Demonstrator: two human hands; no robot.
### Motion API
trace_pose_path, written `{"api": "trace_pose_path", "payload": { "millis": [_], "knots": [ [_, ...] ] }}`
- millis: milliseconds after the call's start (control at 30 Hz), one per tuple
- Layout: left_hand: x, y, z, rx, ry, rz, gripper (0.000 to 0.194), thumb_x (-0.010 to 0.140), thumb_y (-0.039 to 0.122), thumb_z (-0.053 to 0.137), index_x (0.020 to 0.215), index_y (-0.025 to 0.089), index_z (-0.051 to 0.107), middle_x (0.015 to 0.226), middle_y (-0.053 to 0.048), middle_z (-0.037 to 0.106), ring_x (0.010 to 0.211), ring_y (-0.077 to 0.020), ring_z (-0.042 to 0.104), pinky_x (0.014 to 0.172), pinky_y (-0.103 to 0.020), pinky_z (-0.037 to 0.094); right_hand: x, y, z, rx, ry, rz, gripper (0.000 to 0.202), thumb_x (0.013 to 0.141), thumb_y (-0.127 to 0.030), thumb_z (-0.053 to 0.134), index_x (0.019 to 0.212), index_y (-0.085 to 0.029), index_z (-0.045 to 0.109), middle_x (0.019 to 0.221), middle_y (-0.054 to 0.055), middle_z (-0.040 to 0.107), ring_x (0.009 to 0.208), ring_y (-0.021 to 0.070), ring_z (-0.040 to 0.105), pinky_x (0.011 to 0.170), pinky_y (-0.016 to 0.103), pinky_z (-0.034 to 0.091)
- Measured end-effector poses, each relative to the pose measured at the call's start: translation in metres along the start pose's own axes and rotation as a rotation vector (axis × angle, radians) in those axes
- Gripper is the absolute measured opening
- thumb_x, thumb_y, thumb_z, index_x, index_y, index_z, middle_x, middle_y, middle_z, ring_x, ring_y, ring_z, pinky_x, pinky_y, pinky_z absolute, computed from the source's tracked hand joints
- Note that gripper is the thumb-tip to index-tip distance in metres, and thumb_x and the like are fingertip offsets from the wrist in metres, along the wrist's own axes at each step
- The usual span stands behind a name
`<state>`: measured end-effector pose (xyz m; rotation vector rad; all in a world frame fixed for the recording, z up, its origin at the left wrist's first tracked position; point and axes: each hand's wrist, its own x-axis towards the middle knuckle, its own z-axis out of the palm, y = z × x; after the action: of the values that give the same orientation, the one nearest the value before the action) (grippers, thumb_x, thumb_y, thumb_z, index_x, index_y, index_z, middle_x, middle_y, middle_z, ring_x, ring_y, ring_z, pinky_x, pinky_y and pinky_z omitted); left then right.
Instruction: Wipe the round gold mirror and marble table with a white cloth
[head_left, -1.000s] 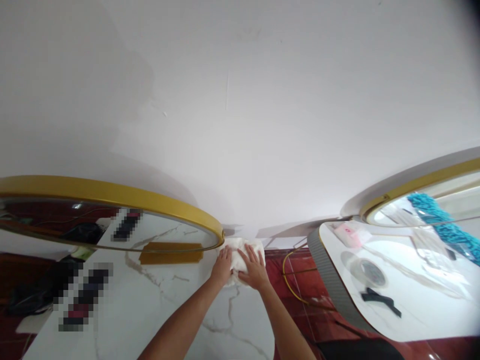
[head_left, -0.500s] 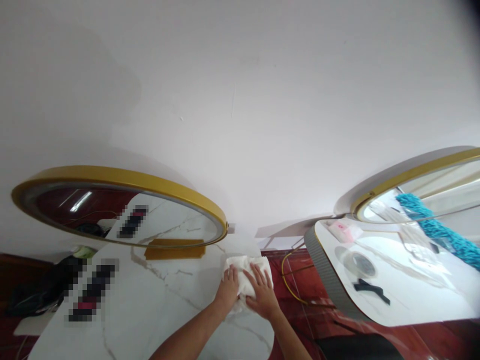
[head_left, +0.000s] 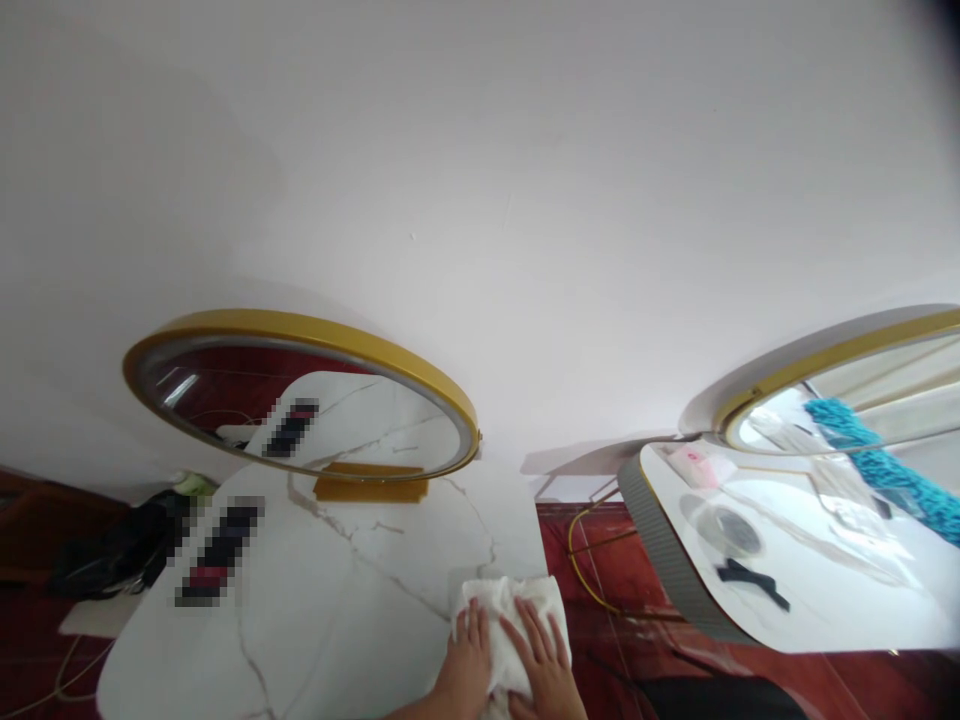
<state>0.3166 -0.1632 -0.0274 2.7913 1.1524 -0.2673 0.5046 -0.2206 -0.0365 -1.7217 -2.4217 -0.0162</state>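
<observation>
A folded white cloth (head_left: pixel 504 598) lies on the right part of the white marble-patterned tabletop (head_left: pixel 360 620), close to its right edge. My left hand (head_left: pixel 466 662) presses flat on the cloth's left side, fingers stretched forward. On its right side rests my right hand (head_left: pixel 541 660), palm down with the fingers spread. Both hands touch the cloth from above without gripping it. The lower parts of both hands and the forearms run out of the bottom of the view.
A gold-framed oval mirror (head_left: pixel 300 325) stands on a gold base (head_left: pixel 371 488) behind the tabletop. At left lies a pixelated dark item (head_left: pixel 221 550). To the right, a second table (head_left: pixel 817 620) holds a roll of tape (head_left: pixel 727 532), a black strip (head_left: pixel 752 583) and a pink-white packet (head_left: pixel 701 465).
Both hands and the cloth have moved nearer to me along the tabletop's right side. The camera view has shifted, so the left mirror appears further right.
</observation>
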Motion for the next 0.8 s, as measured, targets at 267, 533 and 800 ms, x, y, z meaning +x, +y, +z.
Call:
{"api": "trace_pose_path", "payload": {
  "millis": [267, 533, 800],
  "knots": [
    [-0.011, 0.005, 0.030, -0.049, 0.042, -0.177, 0.044, 0.082, 0.021, 0.048, 0.124, 0.022, 0.059, 0.124, -0.014, 0.060, 0.104, -0.0317, 0.061, 0.076, -0.042, 0.055, -0.009, -0.006, 0.030, -0.242, 0.250, -0.025, 0.056, 0.084, -0.039, 0.043, 0.139, -0.035, 0.038, 0.141, -0.001, 0.044, 0.142, 0.0221, 0.011, 0.114, 0.049, 0.001],
    [0.022, -0.017, -0.002, -0.051, 0.012, -0.126, 0.061, 0.080, 0.024, 0.056, 0.139, 0.024, 0.040, 0.137, -0.017, 0.048, 0.118, -0.0351, 0.050, 0.090, -0.050, 0.046, 0.038, 0.016, -0.010, 0.115, -0.147, -0.009, 0.094, 0.070, -0.064, 0.055, 0.147, -0.028, 0.015, 0.154, 0.006, 0.017, 0.139, 0.0333, 0.018, 0.113, 0.050, -0.003],
    [0.082, -0.060, -0.030, -0.059, -0.093, -0.154, 0.074, 0.075, 0.033, 0.066, 0.141, 0.013, 0.037, 0.144, -0.022, 0.037, 0.127, -0.0374, 0.041, 0.097, -0.050, 0.043, 0.108, 0.041, -0.021, 0.205, -0.247, 0.114, 0.092, 0.071, -0.049, 0.059, 0.147, -0.032, 0.010, 0.155, 0.002, 0.002, 0.141, 0.0315, 0.011, 0.112, 0.053, -0.005]
  ]
}}
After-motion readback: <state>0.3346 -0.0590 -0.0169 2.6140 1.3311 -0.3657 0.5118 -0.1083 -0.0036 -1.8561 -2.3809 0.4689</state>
